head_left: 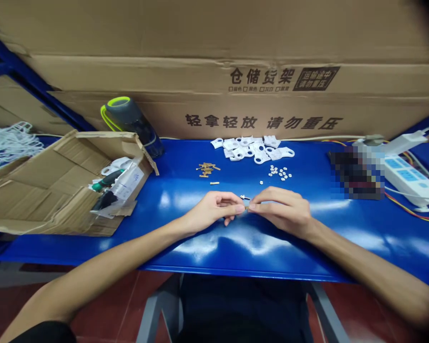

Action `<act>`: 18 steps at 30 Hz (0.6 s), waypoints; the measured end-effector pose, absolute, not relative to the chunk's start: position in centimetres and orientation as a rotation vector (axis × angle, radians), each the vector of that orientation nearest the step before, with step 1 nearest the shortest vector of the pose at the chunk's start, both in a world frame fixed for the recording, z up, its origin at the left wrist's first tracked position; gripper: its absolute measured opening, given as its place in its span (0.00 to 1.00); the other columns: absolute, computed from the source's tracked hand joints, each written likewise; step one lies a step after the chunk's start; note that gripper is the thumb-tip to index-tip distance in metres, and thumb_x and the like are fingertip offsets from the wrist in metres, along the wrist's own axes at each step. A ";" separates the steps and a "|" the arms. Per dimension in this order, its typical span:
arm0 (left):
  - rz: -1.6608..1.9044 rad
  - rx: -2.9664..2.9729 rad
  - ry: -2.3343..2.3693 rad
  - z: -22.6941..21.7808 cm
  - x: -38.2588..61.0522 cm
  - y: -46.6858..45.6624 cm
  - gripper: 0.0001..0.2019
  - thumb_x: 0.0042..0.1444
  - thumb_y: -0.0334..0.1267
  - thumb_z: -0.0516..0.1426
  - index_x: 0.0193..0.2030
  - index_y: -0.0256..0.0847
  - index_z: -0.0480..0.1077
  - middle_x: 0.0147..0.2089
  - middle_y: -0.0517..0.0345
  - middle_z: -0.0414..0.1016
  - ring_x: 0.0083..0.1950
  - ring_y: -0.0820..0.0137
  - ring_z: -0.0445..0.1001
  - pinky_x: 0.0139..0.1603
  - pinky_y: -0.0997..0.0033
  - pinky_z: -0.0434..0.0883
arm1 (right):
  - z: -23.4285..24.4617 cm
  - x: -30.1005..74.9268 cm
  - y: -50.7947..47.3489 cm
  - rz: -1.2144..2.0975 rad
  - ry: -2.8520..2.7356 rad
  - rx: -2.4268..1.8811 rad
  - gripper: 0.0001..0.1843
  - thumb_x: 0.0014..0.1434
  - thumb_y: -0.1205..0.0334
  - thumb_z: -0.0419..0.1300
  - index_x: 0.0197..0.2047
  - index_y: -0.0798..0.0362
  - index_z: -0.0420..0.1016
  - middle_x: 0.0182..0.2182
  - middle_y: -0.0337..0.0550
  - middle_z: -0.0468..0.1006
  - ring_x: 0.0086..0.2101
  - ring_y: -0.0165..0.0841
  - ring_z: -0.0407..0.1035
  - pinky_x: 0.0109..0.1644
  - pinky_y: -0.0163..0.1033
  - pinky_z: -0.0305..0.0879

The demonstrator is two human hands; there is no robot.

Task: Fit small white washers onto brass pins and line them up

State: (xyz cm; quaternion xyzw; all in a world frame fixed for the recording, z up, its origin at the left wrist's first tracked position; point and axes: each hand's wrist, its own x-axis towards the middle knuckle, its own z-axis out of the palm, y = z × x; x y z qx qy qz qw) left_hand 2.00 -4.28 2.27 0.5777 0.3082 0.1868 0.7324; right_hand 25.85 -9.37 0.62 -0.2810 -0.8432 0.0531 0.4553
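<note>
My left hand and my right hand meet over the blue tabletop, fingertips pinched together on a tiny brass-coloured piece. Most of that piece is covered by the fingers. Just beyond the fingertips lies a small part with a white end and a dark shank. Farther back are a heap of brass-coloured strips, a single strip apart from it, and several small white round pieces. White plastic plates with round holes are piled at the back.
On the left stands an open cardboard box holding a green-handled tool and a plastic bag. A dark cylinder with a lime rim leans behind it. A white power strip with cables lies right. Cardboard backs the blue table.
</note>
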 end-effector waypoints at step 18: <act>0.365 1.194 0.656 2.3 1.8 -4.8 0.14 0.58 0.45 0.69 0.40 0.34 0.80 0.34 0.56 0.79 0.31 0.76 0.72 0.32 0.76 0.70 | 3.3 25.8 -9.7 -0.486 -2.389 -0.384 0.08 0.66 0.72 0.63 0.36 0.55 0.82 0.36 0.49 0.85 0.37 0.37 0.78 0.43 0.42 0.81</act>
